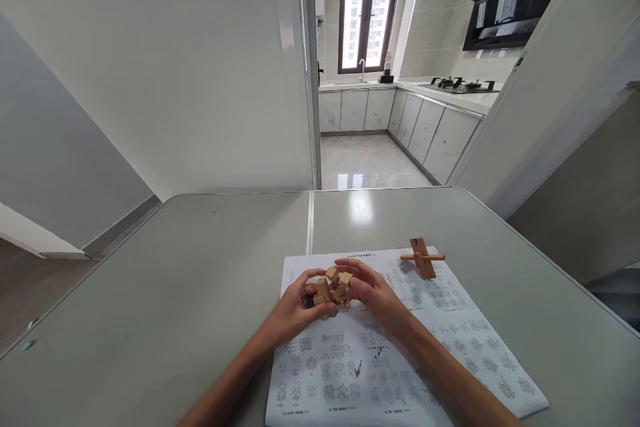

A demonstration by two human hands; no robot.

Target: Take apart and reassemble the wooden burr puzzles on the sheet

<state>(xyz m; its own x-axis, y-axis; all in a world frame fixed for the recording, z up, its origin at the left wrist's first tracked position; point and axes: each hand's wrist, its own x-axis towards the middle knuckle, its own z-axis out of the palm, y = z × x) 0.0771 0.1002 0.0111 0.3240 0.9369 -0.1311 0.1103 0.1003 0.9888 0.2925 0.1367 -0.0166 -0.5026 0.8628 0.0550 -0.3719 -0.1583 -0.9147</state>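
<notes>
Printed sheet; left hand, right hand, fingers snug around wooden puzzle

Your grey surface has a seam running near to far down its middle. A printed sheet of diagrams lies right of centre, near you, a wooden cross puzzle resting on its far right corner.

left hand: bare, slender fingers, nothing worn that shows
right hand: bare, slender fingers too
left forearm: uncovered along all its visible length
right forearm: likewise uncovered, slim
</notes>
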